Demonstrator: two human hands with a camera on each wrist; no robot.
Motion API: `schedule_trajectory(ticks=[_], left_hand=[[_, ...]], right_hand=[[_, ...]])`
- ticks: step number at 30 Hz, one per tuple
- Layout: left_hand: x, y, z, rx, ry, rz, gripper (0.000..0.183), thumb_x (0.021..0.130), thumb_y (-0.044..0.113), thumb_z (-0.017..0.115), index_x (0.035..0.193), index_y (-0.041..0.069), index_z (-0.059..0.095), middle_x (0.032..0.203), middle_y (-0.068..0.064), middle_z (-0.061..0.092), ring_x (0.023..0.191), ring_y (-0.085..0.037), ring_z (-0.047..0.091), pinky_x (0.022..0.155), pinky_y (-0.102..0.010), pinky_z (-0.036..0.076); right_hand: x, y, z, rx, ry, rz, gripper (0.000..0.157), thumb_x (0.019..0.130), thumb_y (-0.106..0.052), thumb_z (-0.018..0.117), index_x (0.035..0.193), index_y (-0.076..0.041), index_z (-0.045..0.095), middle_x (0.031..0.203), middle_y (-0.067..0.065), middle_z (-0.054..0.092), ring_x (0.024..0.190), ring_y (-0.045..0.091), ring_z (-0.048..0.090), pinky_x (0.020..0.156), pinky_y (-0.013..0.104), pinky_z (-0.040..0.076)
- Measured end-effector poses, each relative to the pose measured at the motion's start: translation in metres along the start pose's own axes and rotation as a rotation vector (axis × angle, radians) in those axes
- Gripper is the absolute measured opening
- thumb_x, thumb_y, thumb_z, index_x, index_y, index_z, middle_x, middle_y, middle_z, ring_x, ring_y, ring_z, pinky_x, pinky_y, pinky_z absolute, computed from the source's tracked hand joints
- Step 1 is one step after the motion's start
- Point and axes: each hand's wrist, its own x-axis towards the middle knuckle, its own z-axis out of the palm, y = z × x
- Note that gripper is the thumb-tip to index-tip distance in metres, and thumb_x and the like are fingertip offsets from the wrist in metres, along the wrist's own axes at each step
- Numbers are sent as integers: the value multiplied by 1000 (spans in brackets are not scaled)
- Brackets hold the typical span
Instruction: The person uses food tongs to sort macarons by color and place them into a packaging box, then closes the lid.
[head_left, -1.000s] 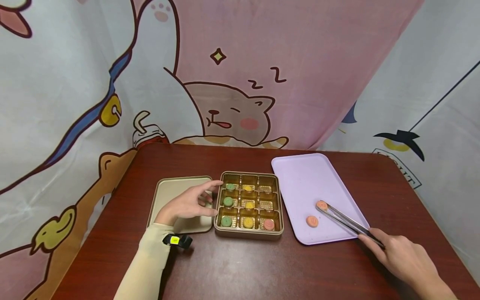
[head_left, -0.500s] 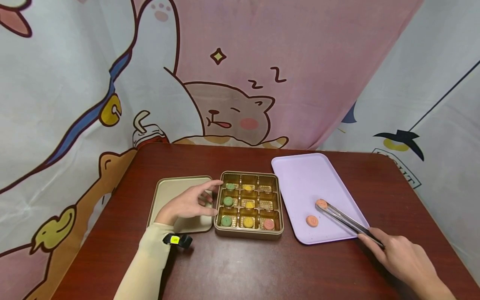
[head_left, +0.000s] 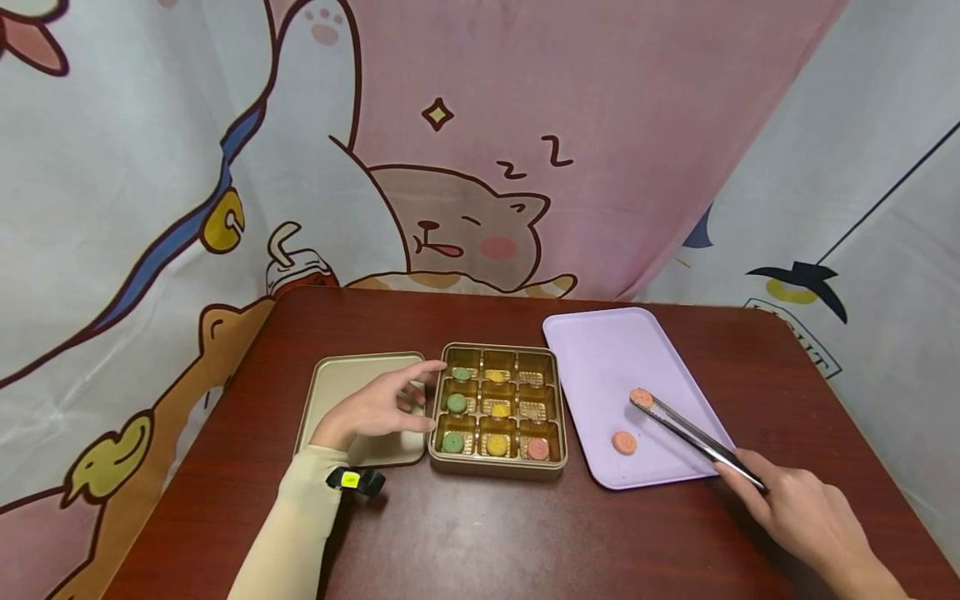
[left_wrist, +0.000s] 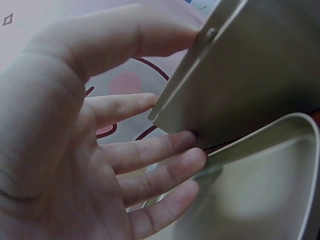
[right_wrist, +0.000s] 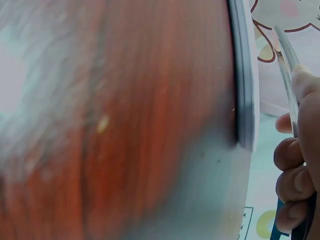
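Observation:
My right hand (head_left: 813,512) grips metal tongs (head_left: 693,433) with dark handles. Their tips pinch a small round orange cookie (head_left: 641,398) over the lilac tray (head_left: 600,350). Another orange cookie (head_left: 624,442) lies on that tray. My left hand (head_left: 378,404), fingers spread and slightly bent, touches the left side of a gold tin (head_left: 498,468). Inside, the divided insert has green cookies (head_left: 457,403) down the left column and yellow cookies (head_left: 497,445) down the middle. One pink cookie (head_left: 537,449) sits in the front right compartment. In the right wrist view the tongs (right_wrist: 287,70) show partly.
The tin's flat lid (head_left: 337,383) lies left of the tin, partly under my left hand and forearm. All stands on a dark red-brown table (head_left: 480,533). A printed cartoon cloth (head_left: 615,108) hangs behind the table's far edge.
The tongs have shifted slightly up and left, carrying the orange cookie with them, and their arms look closer together. My left hand and the tin stay put.

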Motion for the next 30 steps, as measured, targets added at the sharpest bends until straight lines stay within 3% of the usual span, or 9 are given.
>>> schedule_trajectory(ticks=[6, 14, 30], left_hand=[[0, -1, -1, -3, 0, 7, 89, 87, 23, 87, 162, 14, 39, 143, -14, 57, 112, -29, 65, 97, -49, 57], [-1, 0, 0, -4, 1, 5, 89, 87, 23, 87, 162, 15, 39, 143, -13, 58, 113, -29, 65, 98, -49, 57], [-1, 0, 0, -8, -1, 9, 88, 87, 22, 87, 161, 17, 40, 142, -14, 58, 112, -29, 65, 97, -49, 57]], right_hand=[[4, -12, -5, 8, 44, -11, 34, 94, -37, 79, 112, -9, 72, 68, -1, 65, 54, 14, 41, 44, 31, 30], [9, -24, -11, 5, 159, -87, 25, 88, -28, 85, 101, -12, 70, 58, -9, 47, 51, 9, 33, 44, 26, 25], [27, -46, -5, 35, 232, -238, 28, 84, -31, 87, 87, -26, 61, 59, -16, 37, 51, 4, 30, 43, 26, 24]])
